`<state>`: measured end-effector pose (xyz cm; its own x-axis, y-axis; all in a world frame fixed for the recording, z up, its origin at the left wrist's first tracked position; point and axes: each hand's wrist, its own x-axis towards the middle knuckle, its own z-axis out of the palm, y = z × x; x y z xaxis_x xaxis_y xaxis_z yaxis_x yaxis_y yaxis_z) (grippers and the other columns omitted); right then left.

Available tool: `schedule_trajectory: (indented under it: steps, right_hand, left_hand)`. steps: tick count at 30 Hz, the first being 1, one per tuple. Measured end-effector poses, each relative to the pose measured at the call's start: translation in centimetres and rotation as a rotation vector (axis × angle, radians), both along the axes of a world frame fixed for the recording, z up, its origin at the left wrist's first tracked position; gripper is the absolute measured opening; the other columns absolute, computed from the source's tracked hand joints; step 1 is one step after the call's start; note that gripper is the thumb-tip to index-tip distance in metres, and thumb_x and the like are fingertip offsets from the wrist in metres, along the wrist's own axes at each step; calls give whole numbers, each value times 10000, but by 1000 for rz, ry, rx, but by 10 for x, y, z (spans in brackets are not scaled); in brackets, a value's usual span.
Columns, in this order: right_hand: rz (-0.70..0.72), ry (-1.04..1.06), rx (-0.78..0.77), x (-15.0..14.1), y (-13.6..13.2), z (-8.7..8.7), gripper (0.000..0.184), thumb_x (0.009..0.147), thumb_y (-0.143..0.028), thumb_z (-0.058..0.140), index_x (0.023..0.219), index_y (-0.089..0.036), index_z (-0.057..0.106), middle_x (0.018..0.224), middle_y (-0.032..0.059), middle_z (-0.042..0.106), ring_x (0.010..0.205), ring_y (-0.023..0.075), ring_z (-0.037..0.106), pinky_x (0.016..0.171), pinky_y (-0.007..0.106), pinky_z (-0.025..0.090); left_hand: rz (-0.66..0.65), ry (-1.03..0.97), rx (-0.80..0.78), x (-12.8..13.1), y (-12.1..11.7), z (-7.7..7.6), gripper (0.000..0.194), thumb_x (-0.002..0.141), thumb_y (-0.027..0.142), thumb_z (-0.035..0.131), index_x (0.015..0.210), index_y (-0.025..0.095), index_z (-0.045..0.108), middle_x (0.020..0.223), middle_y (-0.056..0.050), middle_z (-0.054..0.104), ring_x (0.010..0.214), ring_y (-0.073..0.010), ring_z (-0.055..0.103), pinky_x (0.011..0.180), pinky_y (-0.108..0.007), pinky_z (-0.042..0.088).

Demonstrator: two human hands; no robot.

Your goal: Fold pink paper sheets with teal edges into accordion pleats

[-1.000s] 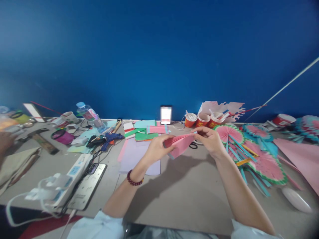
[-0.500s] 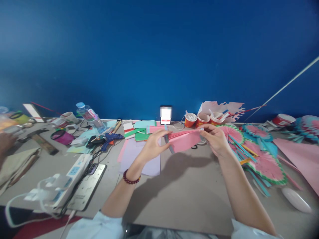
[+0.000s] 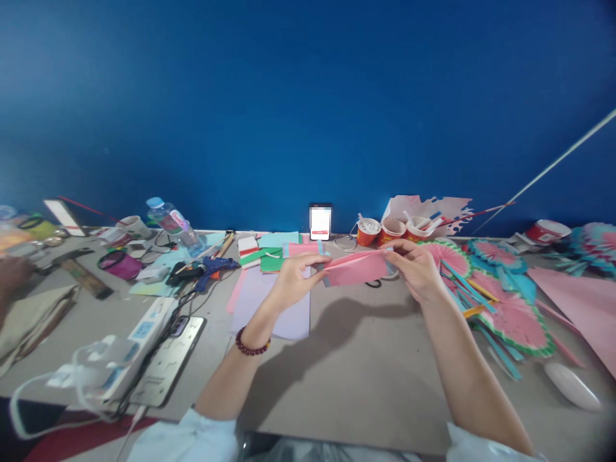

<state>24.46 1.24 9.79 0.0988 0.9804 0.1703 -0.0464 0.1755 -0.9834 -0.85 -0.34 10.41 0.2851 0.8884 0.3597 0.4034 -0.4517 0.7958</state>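
Held up above the table is a pink pleated paper [image 3: 357, 268] with blue-grey ends. My left hand [image 3: 297, 280] pinches its left end between thumb and fingers. At the opposite end, my right hand [image 3: 414, 268] grips the upper corner in the same way. The folds are pressed fairly close together, and a flat pink side faces me. Under my left forearm lie lavender sheets [image 3: 274, 305]. Behind my left hand is a pink strip with blue edges [image 3: 304, 249]. Pink and green paper fans [image 3: 513, 311] lie to the right of my right hand.
A lit phone [image 3: 320, 222] stands against the blue wall, with red paper cups [image 3: 368, 232] beside it. On the left are a glue gun [image 3: 212, 269], a power strip [image 3: 144, 340], another phone [image 3: 169, 362], a bottle [image 3: 177, 226] and a hammer [image 3: 84, 276]. Another person's hand [image 3: 13, 276] shows at the far left.
My hands have shifted slightly apart, drawing the pleated paper straighter. The folds, fanned open before, now lie closer together, and the paper is more level.
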Motion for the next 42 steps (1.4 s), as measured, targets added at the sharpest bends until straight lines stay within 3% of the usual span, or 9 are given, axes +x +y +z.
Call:
schedule_trajectory:
  steps: [10, 16, 21, 33, 38, 42]
  right_hand:
    - [-24, -15, -10, -1, 0, 0, 318, 574, -439, 804, 751, -203, 685, 622, -13, 598, 522, 92, 497, 462, 220, 378]
    - [-53, 24, -56, -4, 0, 0, 336, 560, -448, 807, 741, -198, 675, 652, -1, 634, 539, 109, 533, 471, 229, 407]
    - [-32, 80, -88, -6, 0, 0, 300, 551, -411, 820, 709, -200, 675, 661, -3, 660, 536, 107, 545, 473, 226, 401]
    - [-19, 81, -92, -9, -1, 0, 314, 514, -428, 831, 660, -211, 658, 649, 0, 676, 535, 124, 580, 486, 245, 434]
    - [9, 55, -111, -10, -1, -2, 307, 509, -409, 840, 645, -197, 666, 663, 4, 681, 548, 116, 572, 500, 238, 427]
    - [60, -28, -86, -13, -2, -4, 318, 548, -430, 821, 677, -188, 660, 688, 15, 685, 586, 125, 581, 530, 240, 436]
  left_hand:
    - [-12, -171, -62, 1, 5, -4, 215, 721, 320, 721, 878, 174, 738, 900, -87, 731, 824, -197, 671, 757, -309, 551]
    - [-70, -349, -250, 1, 4, -3, 303, 667, 376, 764, 882, 163, 746, 893, -94, 737, 824, -216, 691, 768, -327, 567]
    - [-33, -387, -321, 1, 4, -4, 275, 647, 353, 781, 860, 182, 754, 863, -74, 747, 788, -199, 698, 755, -312, 573]
    - [18, -309, -174, 1, 6, -8, 182, 722, 308, 696, 834, 175, 749, 856, -76, 738, 797, -196, 675, 725, -293, 548]
    - [-108, -18, -145, -3, 1, 0, 340, 790, 156, 539, 1104, 193, 663, 864, -49, 703, 778, -153, 626, 659, -232, 484]
    - [-75, 185, -60, 0, -6, 4, 301, 762, 93, 465, 959, 197, 666, 872, -39, 669, 777, -161, 596, 626, -240, 445]
